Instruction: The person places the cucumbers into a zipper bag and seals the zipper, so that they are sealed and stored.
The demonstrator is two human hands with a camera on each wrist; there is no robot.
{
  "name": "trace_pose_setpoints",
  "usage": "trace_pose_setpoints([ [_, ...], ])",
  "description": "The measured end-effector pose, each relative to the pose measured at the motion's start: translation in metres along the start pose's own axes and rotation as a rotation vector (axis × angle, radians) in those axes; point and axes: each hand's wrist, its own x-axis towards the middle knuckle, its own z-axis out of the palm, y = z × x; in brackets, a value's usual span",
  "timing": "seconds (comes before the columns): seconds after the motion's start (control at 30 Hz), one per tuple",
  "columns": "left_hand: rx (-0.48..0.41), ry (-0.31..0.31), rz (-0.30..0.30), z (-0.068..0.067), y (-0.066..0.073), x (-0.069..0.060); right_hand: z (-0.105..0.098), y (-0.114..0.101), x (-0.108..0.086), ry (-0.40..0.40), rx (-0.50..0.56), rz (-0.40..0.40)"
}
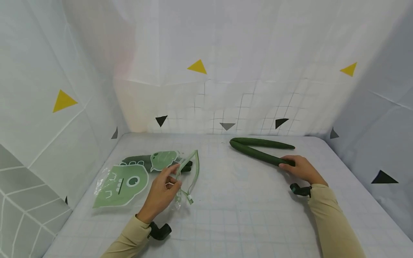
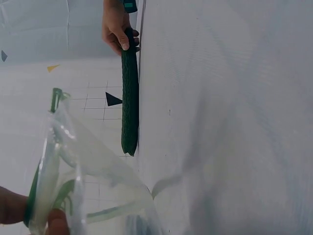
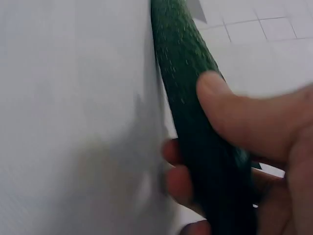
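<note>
On the left lies a clear zip bag (image 1: 109,196) with green cartoon prints, its green-edged mouth held apart toward the right. My left hand (image 1: 161,191) pinches the bag's rim between thumb and fingers. Dark green cucumbers (image 1: 137,159) show inside the bag, their ends near the mouth; the prints partly hide them. A small zip slider (image 1: 190,199) hangs at the near corner of the mouth. To the right, my right hand (image 1: 301,170) grips the near end of a long cucumber (image 1: 258,154). Thumb and fingers wrap around that cucumber (image 3: 183,73) in the right wrist view.
Another cucumber (image 1: 267,142) lies behind the held one, their left ends together. A white sheet with a faint grid covers the table (image 1: 222,222). White walls with yellow and black triangles rise at the back and both sides.
</note>
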Motion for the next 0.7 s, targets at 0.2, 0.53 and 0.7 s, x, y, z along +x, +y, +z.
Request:
trace_pose_setpoints([
  [0.2, -0.008, -0.015, 0.015, 0.002, 0.002, 0.001, 0.0, 0.001, -0.006, 0.081, 0.034, -0.004],
  [0.53, 0.009, -0.009, 0.027, -0.001, 0.002, 0.001, -0.004, -0.009, -0.017, 0.161, 0.059, 0.012],
  [0.7, 0.026, -0.009, 0.06, -0.003, 0.0, 0.001, -0.006, -0.017, -0.02, 0.185, 0.054, 0.005],
])
